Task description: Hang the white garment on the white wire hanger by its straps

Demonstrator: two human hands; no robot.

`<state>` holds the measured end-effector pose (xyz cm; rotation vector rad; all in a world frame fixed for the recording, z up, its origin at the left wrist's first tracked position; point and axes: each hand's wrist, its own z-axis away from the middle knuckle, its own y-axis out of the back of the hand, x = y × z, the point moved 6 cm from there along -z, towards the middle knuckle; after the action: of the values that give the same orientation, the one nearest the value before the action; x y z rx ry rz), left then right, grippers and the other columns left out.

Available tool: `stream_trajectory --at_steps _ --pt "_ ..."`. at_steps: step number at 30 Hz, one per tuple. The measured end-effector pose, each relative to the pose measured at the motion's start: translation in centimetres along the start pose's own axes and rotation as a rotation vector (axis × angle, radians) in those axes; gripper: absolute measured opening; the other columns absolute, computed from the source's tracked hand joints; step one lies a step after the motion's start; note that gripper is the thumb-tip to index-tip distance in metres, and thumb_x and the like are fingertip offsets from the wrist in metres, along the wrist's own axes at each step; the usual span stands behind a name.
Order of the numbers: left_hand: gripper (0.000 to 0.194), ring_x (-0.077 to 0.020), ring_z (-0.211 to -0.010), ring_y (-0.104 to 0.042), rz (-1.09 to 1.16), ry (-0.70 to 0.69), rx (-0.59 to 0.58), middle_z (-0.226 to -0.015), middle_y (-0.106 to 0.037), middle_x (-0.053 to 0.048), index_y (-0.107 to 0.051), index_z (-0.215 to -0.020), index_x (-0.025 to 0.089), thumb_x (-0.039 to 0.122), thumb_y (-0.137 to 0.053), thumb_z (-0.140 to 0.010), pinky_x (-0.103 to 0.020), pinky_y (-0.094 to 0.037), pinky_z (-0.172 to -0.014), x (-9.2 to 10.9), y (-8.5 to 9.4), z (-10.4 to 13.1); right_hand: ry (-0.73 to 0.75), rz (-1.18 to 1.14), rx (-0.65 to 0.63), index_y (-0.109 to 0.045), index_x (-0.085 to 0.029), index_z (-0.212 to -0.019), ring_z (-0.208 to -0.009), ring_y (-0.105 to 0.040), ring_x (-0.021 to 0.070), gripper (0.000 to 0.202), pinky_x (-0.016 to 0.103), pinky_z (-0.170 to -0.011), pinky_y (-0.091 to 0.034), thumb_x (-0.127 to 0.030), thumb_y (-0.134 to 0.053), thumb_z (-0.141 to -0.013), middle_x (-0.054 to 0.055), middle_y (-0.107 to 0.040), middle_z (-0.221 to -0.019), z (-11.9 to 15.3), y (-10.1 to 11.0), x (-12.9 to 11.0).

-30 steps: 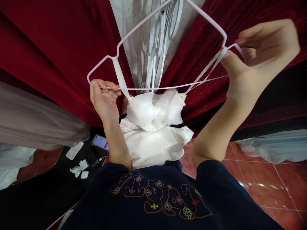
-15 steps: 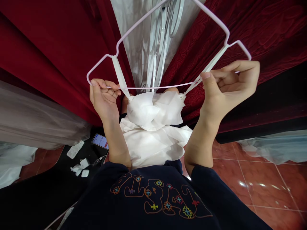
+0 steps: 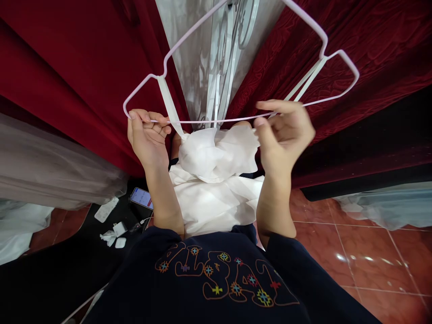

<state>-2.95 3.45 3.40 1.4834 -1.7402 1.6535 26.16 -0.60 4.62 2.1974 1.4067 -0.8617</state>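
Note:
A pale pink hanger [image 3: 192,29] spans the upper middle of the view, its top cut off by the frame. White straps loop over both of its shoulder notches, and a white ruffled garment [image 3: 216,202] hangs from them over the lap. My left hand [image 3: 148,135] is closed on the hanger's lower left corner. At the right strap's lower end, near the bottom bar, my right hand [image 3: 285,130] has its thumb and fingers apart, slightly blurred. Whether it touches the strap is hard to tell.
Dark red curtains [image 3: 84,67] hang on both sides of a grey metal frame. At lower left, a black surface [image 3: 60,279] holds a lit phone [image 3: 141,198], a white charger [image 3: 119,229] and small white items. Red tiles [image 3: 364,252] lie at right.
My right hand has let go of the hanger's right corner and moved left and slightly down to the strap's lower part. The hanger's right end has shifted slightly up and right.

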Motion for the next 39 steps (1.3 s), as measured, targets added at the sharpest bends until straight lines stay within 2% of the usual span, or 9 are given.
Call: stream_trajectory --at_steps 4,8,12,16,22,27,31,36,39 --pt "0.048 -0.0216 -0.083 -0.069 -0.038 0.015 -0.015 -0.085 -0.072 -0.004 -0.057 -0.089 0.025 0.064 -0.057 -0.116 -0.035 -0.051 -0.073 -0.7 0.0 0.2 -0.086 0.060 -0.313 -0.079 -0.032 -0.122 -0.075 -0.060 0.0111 0.031 0.033 -0.065 -0.054 -0.055 -0.067 -0.106 0.003 -0.075 -0.112 0.9 -3.5 0.0" --pt "0.044 -0.0211 -0.092 -0.071 -0.258 -0.054 -0.047 -0.098 -0.078 -0.006 -0.075 -0.097 0.023 0.065 -0.070 -0.108 -0.031 -0.054 -0.078 -0.4 0.1 1.0 -0.117 0.097 -0.238 -0.082 -0.030 -0.109 -0.079 -0.059 0.0123 0.034 0.033 -0.068 -0.051 -0.059 -0.065 -0.107 0.003 -0.069 -0.100 0.8 -4.3 0.9" --pt "0.036 -0.0223 -0.083 -0.065 -0.489 0.007 -0.319 -0.094 -0.077 -0.009 -0.085 -0.092 0.022 0.056 -0.079 -0.105 -0.032 -0.053 -0.072 0.5 -1.1 2.4 -0.138 0.125 -0.207 -0.082 -0.029 -0.106 -0.072 -0.051 0.0101 0.035 0.031 -0.064 -0.042 -0.060 -0.067 -0.105 0.002 -0.065 -0.094 0.8 -4.7 1.7" --pt "0.038 -0.0183 -0.066 -0.056 -0.430 0.079 -0.410 -0.086 -0.071 -0.008 -0.086 -0.095 0.023 0.060 -0.087 -0.098 -0.031 -0.045 -0.056 1.2 -1.6 3.2 -0.138 0.125 -0.188 -0.083 -0.027 -0.105 -0.070 -0.048 0.0098 0.035 0.031 -0.062 -0.038 -0.060 -0.068 -0.105 0.001 -0.062 -0.090 0.8 -4.9 1.8" --pt "0.042 -0.0117 -0.044 -0.024 -0.145 0.429 -0.580 -0.056 -0.038 0.005 -0.081 -0.123 0.024 0.057 -0.086 -0.097 -0.027 -0.018 -0.040 -0.6 -3.7 3.8 -0.111 0.102 -0.168 -0.082 -0.026 -0.103 -0.073 -0.050 0.0108 0.033 0.029 -0.061 -0.037 -0.057 -0.070 -0.105 0.001 -0.059 -0.088 1.0 -4.9 1.8" --pt "0.047 -0.0150 -0.043 -0.022 0.063 0.495 -0.415 -0.058 -0.031 0.005 -0.076 -0.138 0.020 0.057 -0.062 -0.112 -0.033 -0.031 -0.045 1.9 -3.7 0.5 -0.117 0.123 -0.164 -0.082 -0.027 -0.103 -0.075 -0.052 0.0112 0.033 0.029 -0.061 -0.038 -0.058 -0.070 -0.104 0.001 -0.062 -0.089 1.1 -4.5 1.8" --pt "0.068 -0.0171 -0.055 -0.030 0.146 0.182 -0.358 -0.063 -0.037 0.003 -0.071 -0.149 0.006 0.062 -0.069 -0.109 -0.035 -0.037 -0.053 4.7 -0.7 -2.5 -0.112 0.110 -0.151 -0.083 -0.027 -0.103 -0.074 -0.054 0.0110 0.028 0.029 -0.060 -0.038 -0.052 -0.072 -0.105 0.001 -0.063 -0.088 1.1 -4.0 1.5" --pt "0.027 -0.0144 -0.053 -0.041 -0.119 0.027 -0.005 -0.065 -0.051 -0.001 -0.082 -0.112 0.026 0.045 -0.064 -0.110 -0.032 -0.028 -0.050 2.8 3.9 -2.1 -0.095 0.127 -0.161 -0.084 -0.028 -0.104 -0.072 -0.055 0.0102 0.027 0.029 -0.061 -0.039 -0.051 -0.070 -0.106 0.001 -0.066 -0.090 1.3 -3.9 1.4" --pt "0.020 -0.0137 -0.055 -0.050 -0.218 0.120 -0.058 -0.074 -0.064 -0.004 -0.083 -0.104 0.025 0.043 -0.075 -0.102 -0.028 -0.033 -0.048 0.6 2.9 -1.0 -0.084 0.131 -0.171 -0.083 -0.029 -0.104 -0.066 -0.047 0.0085 0.027 0.030 -0.061 -0.037 -0.053 -0.070 -0.106 -0.001 -0.063 -0.087 1.5 -4.4 1.5"
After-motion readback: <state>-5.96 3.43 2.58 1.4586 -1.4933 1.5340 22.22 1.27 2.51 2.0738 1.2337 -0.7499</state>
